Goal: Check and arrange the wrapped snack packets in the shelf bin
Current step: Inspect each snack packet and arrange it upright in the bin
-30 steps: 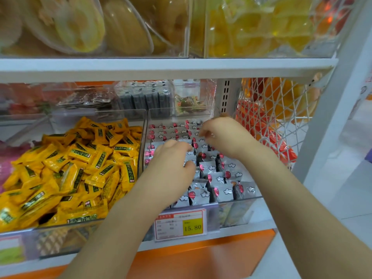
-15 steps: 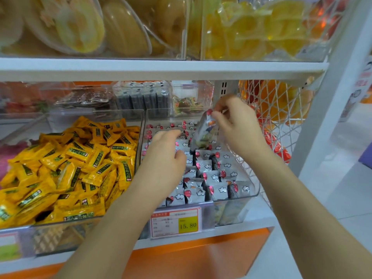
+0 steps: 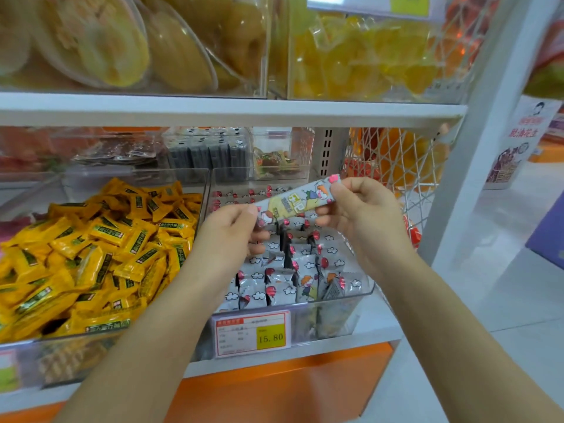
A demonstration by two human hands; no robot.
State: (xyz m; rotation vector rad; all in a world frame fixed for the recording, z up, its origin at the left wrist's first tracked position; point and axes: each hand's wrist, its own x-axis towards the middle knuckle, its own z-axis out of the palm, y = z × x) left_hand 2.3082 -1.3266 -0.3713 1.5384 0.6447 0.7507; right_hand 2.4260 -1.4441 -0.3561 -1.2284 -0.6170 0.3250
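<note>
A long grey snack packet (image 3: 297, 200) with cartoon print and red spots is held level above the clear shelf bin (image 3: 363, 293). My left hand (image 3: 233, 236) pinches its left end and my right hand (image 3: 363, 218) pinches its right end. Below it, the bin holds several grey packets (image 3: 283, 270) of the same kind, standing on edge in rows. A price tag (image 3: 251, 332) reading 15.80 is fixed on the bin's front.
Left of it, a clear bin is heaped with yellow wrapped snacks (image 3: 97, 248). Small clear boxes (image 3: 207, 151) stand behind. A white shelf board (image 3: 213, 109) runs just above my hands. A white net basket (image 3: 393, 166) and a white post (image 3: 476, 141) stand on the right.
My right hand lifted one packet out of the bin. My left hand rose from the packets and took its other end, and the packet now lies level between both hands.
</note>
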